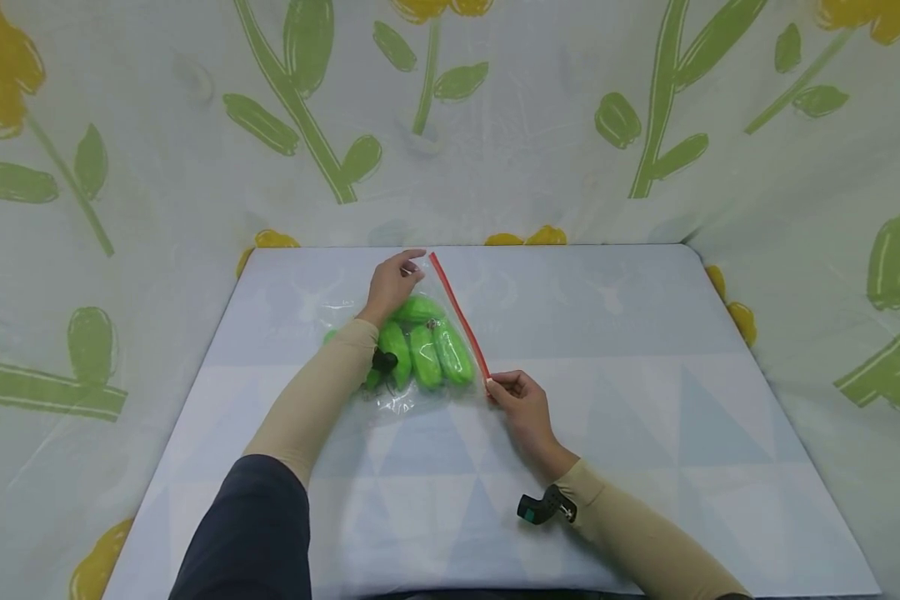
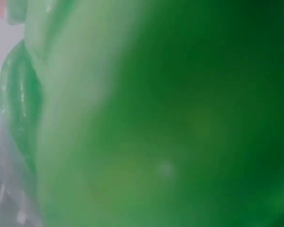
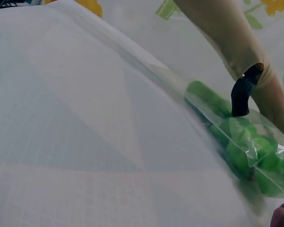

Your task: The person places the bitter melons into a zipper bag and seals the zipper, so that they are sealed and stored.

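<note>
A clear zip bag [image 1: 401,406] with a red zip strip [image 1: 459,315] lies on the table, holding several bright green, oblong, shiny pieces [image 1: 425,357]. My right hand [image 1: 523,417] pinches the near end of the strip between thumb and fingers. Over the far side of the bag, my left hand [image 1: 392,286] has its fingertips right beside the strip's far end, thumb and fingers apart. The left forearm crosses above the bag and hides part of it. In the left wrist view a blurred green piece [image 2: 132,118] fills most of the picture.
The table [image 1: 607,433] has a pale cover with blue-grey triangles. A curtain [image 1: 495,150] with green leaves and yellow flowers hangs behind it and at both sides. Each wrist carries a small black camera, such as the right wrist camera [image 1: 546,505].
</note>
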Tool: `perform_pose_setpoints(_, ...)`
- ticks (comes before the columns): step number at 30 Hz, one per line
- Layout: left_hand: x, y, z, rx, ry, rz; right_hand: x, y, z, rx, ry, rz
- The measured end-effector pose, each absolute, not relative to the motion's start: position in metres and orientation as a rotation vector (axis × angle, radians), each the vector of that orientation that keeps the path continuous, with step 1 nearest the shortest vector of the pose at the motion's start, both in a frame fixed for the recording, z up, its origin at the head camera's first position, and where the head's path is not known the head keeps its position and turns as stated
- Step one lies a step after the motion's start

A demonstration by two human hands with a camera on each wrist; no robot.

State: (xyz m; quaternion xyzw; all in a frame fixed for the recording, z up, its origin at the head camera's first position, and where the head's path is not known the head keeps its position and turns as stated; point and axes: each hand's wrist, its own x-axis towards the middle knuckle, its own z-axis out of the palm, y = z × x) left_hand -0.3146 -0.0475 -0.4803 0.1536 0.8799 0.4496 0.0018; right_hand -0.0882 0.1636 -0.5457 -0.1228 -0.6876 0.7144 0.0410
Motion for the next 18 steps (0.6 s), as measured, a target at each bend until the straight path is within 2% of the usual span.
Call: perform_pose_setpoints(18,-0.302,-0.057,-0.480,0.600,2.753,1.195,-0.095,0.202,-0.550,-0.337,-2.316,2.097)
